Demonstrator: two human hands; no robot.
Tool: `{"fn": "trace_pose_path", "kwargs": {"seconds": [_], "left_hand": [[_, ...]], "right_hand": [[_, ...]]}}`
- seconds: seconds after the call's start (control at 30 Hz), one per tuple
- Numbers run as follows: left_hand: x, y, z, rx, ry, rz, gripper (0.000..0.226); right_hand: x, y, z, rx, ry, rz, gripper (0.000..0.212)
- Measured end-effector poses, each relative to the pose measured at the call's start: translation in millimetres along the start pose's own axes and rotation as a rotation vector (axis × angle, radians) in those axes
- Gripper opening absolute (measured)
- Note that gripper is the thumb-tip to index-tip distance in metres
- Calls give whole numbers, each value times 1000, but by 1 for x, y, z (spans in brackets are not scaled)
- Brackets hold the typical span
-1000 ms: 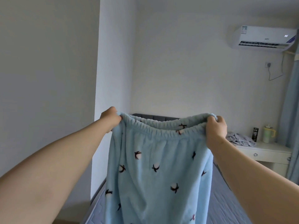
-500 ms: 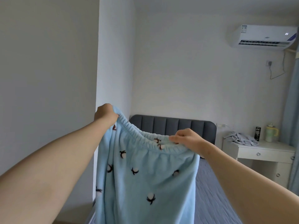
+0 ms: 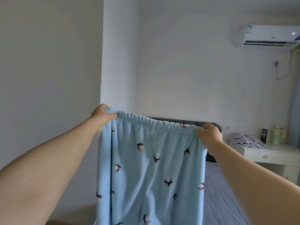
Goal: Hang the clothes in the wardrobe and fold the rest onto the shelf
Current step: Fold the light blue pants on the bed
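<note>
I'm holding the light blue fleece pyjama trousers point(image 3: 151, 168) up in the air, spread wide and hanging in front of the bed point(image 3: 219, 200). My left hand point(image 3: 102, 116) grips one end of the elastic waistband. My right hand point(image 3: 209, 137) pinches the other end, lower, so the band slopes down to the right. The dark headboard point(image 3: 186, 121) is behind. On the white desk point(image 3: 272, 148) at right are a crumpled grey garment point(image 3: 246, 140), a dark can point(image 3: 264, 135) and a pale green jug point(image 3: 277, 134).
</note>
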State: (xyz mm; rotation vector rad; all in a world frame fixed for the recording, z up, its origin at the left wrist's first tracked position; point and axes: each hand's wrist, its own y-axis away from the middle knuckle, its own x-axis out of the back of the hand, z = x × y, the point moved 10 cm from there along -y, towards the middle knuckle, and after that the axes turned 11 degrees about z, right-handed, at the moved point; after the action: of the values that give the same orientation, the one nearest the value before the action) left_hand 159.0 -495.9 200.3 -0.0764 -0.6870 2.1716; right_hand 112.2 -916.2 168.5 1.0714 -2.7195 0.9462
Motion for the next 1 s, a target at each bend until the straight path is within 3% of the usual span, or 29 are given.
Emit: {"fn": "trace_pose_path", "kwargs": {"seconds": [0.17,0.3,0.4,0.53,0.63,0.77,0.9,1.0], "left_hand": [[-13,6,-1,121,181,-191,46],[-34,28,-17,355,159,-363,54],[-33,37,-45,526,119,-317,50],[-36,48,-58,590,119,-197,38],[-58,67,-23,483,144,-171,37],[-86,94,47,165,183,-259,33],[-103,126,80,103,378,-517,10],[-110,138,91,18,424,-651,45]], "right_hand": [[-19,7,8,-65,-94,-126,21],[-34,23,11,-193,-199,-310,22],[-38,34,20,-379,-309,-386,14],[-31,34,32,-576,-360,-250,16],[-45,43,1,-526,-439,-270,19],[-61,56,-43,-452,-574,-378,19],[-66,70,-75,-406,-674,-494,10],[-62,71,-85,-429,-796,-520,28]]}}
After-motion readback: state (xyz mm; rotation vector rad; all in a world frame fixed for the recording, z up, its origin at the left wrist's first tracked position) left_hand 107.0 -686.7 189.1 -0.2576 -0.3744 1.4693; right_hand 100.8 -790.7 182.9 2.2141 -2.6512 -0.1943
